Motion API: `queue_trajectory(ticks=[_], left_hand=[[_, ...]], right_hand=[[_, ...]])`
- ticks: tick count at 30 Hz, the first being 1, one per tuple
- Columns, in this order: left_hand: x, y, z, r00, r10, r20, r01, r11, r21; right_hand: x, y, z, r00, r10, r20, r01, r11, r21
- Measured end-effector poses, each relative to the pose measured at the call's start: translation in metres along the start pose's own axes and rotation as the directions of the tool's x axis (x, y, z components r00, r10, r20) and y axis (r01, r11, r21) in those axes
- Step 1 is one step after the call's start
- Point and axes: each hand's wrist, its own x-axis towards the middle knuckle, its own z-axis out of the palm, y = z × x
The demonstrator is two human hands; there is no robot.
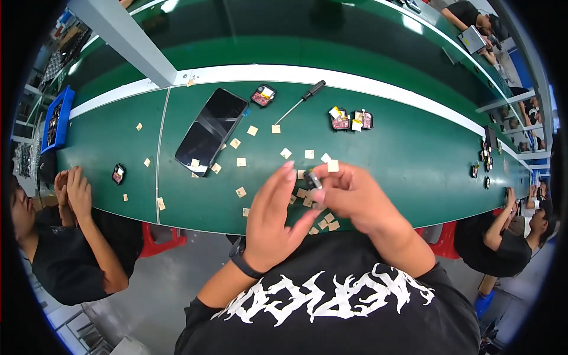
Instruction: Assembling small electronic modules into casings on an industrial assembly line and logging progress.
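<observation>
My right hand is closed, thumb against fingers, on a small black electronic part whose exact kind I cannot make out. A pale square sticker shows at the index finger of that hand. My left hand is open beside it, fingers stretched upward and thumb reaching toward the right thumb. Below and around both hands, several small beige square pieces are scattered on the green table. Some of them are partly hidden by my fingers.
A large black phone-like slab lies left of centre. Behind it are an opened small device, a screwdriver and two more opened devices. Another device lies far left, near a blue bin. People sit on both sides.
</observation>
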Motion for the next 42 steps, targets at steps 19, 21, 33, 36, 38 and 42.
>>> queue_trajectory(ticks=[19,21,33,36,38,42], left_hand=[[0.007,-0.003,-0.01,0.688,-0.522,0.504,0.701,0.302,-0.646],[0.007,-0.001,-0.011,0.663,-0.545,0.513,0.736,0.35,-0.579],[0.001,0.002,0.0,0.754,-0.506,0.42,0.657,0.566,-0.498],[0.002,0.002,0.0,0.752,-0.495,0.435,0.659,0.585,-0.472],[0.001,0.004,0.0,0.809,-0.44,0.39,0.578,0.714,-0.394],[-0.006,0.003,0.004,0.835,-0.448,0.319,0.543,0.764,-0.349]], right_hand=[[-0.034,0.019,-0.001,0.99,-0.137,-0.047,0.123,0.968,-0.217],[-0.038,0.029,-0.003,0.992,-0.12,-0.028,0.11,0.965,-0.238],[-0.045,0.047,-0.004,0.996,-0.089,-0.019,0.087,0.994,-0.067],[-0.048,0.049,-0.012,0.994,-0.111,0.005,0.111,0.982,-0.156],[-0.05,0.042,-0.013,0.991,-0.131,0.004,0.128,0.961,-0.245],[-0.031,0.019,-0.006,0.997,-0.011,-0.08,-0.008,0.971,-0.238]])
